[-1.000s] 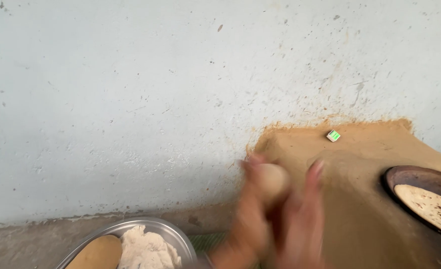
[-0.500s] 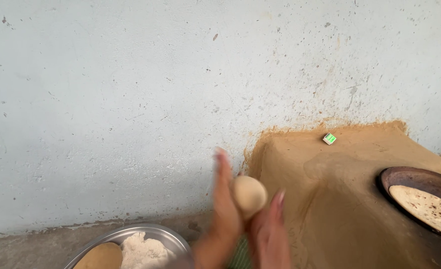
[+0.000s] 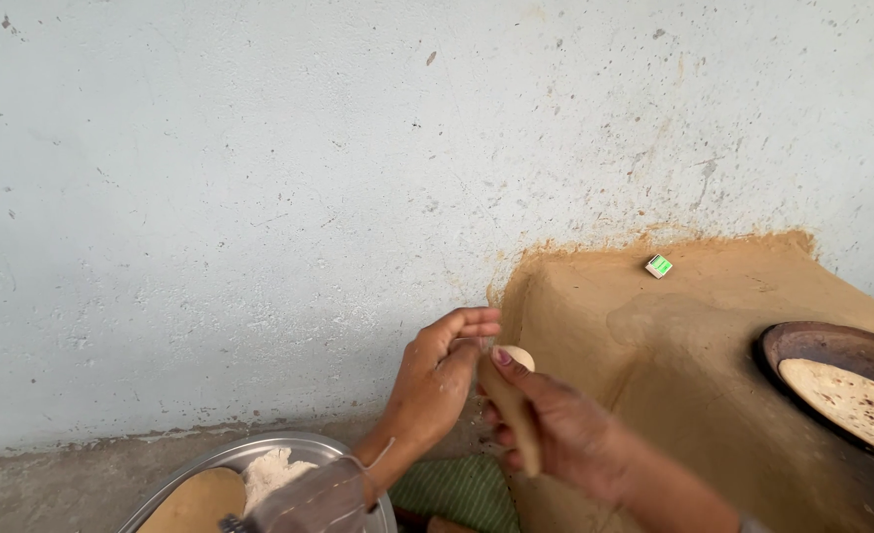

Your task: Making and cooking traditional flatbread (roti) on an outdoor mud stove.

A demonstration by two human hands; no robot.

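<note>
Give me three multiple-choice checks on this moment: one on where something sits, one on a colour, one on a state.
1. Where does the small box lie?
A. In the steel tray
B. On top of the clay stove, near the wall
C. On the flatbread

2. What colour is the wall?
A. Pale blue-grey
B. Red
C. Black

3. What state is the dough in?
A. Lying loose on the floor
B. Pressed flat between both hands
C. Resting in the pan

Answers:
1 B, it rests on the clay stove, close to the wall.
2 A, the plaster is pale blue-grey.
3 B, the left hand and right hand pinch it into a disc, seen edge-on.
</note>
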